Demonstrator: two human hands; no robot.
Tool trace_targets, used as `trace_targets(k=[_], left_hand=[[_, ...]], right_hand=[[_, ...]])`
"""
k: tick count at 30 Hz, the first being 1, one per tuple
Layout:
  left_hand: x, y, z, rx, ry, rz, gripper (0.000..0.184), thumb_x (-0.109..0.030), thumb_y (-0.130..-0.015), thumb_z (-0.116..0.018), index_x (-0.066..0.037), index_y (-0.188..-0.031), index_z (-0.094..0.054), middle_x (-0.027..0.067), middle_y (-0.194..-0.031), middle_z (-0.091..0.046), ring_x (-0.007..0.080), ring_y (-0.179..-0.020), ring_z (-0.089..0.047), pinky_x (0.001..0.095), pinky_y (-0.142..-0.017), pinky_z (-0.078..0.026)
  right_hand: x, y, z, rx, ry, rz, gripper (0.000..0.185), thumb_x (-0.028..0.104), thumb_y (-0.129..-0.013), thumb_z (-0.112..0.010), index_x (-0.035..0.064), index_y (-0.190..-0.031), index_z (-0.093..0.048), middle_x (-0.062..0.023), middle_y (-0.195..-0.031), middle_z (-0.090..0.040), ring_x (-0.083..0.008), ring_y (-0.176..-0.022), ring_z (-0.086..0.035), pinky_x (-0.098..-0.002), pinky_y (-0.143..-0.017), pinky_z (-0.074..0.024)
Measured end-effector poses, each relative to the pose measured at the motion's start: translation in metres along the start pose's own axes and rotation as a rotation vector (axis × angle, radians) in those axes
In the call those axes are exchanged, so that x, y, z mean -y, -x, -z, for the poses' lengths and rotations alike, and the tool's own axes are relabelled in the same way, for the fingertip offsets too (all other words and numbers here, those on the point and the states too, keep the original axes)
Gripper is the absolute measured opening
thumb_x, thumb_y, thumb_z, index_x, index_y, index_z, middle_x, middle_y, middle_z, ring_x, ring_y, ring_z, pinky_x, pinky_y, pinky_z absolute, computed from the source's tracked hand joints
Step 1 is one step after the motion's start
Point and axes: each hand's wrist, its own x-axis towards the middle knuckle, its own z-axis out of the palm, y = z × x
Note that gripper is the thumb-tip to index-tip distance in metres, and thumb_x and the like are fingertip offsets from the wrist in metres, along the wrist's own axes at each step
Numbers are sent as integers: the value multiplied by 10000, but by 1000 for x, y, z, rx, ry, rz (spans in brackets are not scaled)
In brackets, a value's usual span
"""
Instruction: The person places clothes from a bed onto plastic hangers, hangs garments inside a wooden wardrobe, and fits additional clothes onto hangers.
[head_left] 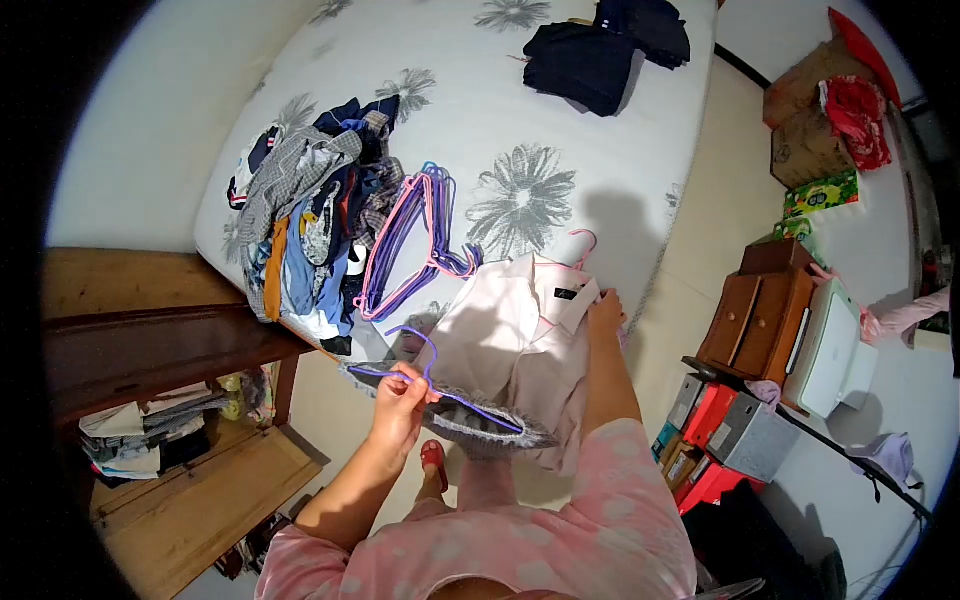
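Note:
My left hand (402,392) pinches a purple hanger (480,408) just below its hook. From that hanger hangs a grey garment (470,428) with a gathered, stretchy edge; most of it drops out of sight. My right hand (605,310) grips the shoulder of a pale pink collared shirt (490,325), which lies partly on the bed and hangs over its edge. A pink hanger (583,247) is inside the shirt, its hook sticking out above the collar. Left of the shirt, several pink and purple hangers (428,235) lie stacked on the bed.
A heap of mixed clothes (310,210) lies on the flower-patterned bed (450,125), with dark folded clothes (580,68) at the far end. An open wooden cabinet (200,500) stands at left. Small wooden drawers (740,320), a white printer (825,345) and box files (745,430) stand at right.

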Motion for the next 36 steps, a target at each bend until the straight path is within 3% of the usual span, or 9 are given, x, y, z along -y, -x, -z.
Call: trace_targets(k=[3,6,12,15,18,27,30,34,36], left_hand=[[0,2,0,5,14,-2,161,-118,-837,-671,-77,-813,-517,40,-703,-595,132,-644,-604,247,-651,-485],[2,2,0,21,22,-5,152,-106,-842,-662,-75,-822,-515,42,-709,-597,133,-649,-606,247,-654,-485],[2,8,1,41,35,-19,135,-97,-852,-647,-73,-828,-516,48,-713,-606,133,-656,-606,246,-657,-483],[-2,13,5,58,47,-41,133,-101,-854,-645,-76,-824,-518,48,-709,-610,133,-660,-608,245,-654,-481],[-7,21,11,62,60,-61,141,-114,-853,-652,-77,-817,-520,47,-700,-609,133,-671,-612,241,-649,-482],[-25,75,38,113,146,-71,141,-124,-858,-648,-88,-828,-515,29,-739,-600,134,-687,-613,257,-683,-522],[-32,103,56,138,180,-83,127,-112,-869,-630,-89,-835,-510,21,-737,-591,131,-690,-611,257,-687,-526],[-46,148,90,155,244,-142,110,-98,-883,-606,-94,-867,-498,6,-735,-562,123,-682,-589,256,-665,-516],[-51,171,117,179,272,-180,110,-97,-885,-605,-98,-889,-495,0,-748,-549,117,-695,-575,254,-653,-502]], right_hand=[[-12,-8,-14,-55,168,272,456,189,-833,-533,239,-1283,-477,-121,-1143,-549,-287,-1049,-548,-513,-893,-372],[-13,-3,-11,-54,286,327,440,239,-858,-494,225,-1298,-479,-83,-1076,-593,-293,-1042,-556,-506,-890,-389],[-7,15,-5,-47,-14,232,309,164,-840,-505,125,-1138,-577,-110,-1019,-593,-286,-975,-577,-474,-856,-408],[-22,9,-28,-198,-172,366,241,195,-806,-553,104,-1023,-609,-110,-1003,-599,-293,-960,-574,-462,-771,-417],[-4,56,17,-191,-435,406,229,80,-778,-583,52,-1004,-608,-125,-949,-614,-279,-880,-599,-340,-795,-451],[10,164,105,-210,-786,626,313,-86,-743,-492,5,-1021,-603,-82,-922,-578,-209,-911,-557,-276,-810,-428],[28,222,136,-241,-788,695,267,-58,-721,-555,9,-969,-625,-98,-861,-579,-245,-813,-578,-300,-730,-447],[69,319,184,-177,-698,817,240,-70,-719,-555,-1,-937,-627,-81,-824,-569,-210,-804,-575,-267,-741,-440],[92,374,195,-103,-683,756,219,-31,-724,-570,5,-930,-636,-76,-839,-577,-196,-811,-577,-259,-744,-438]])
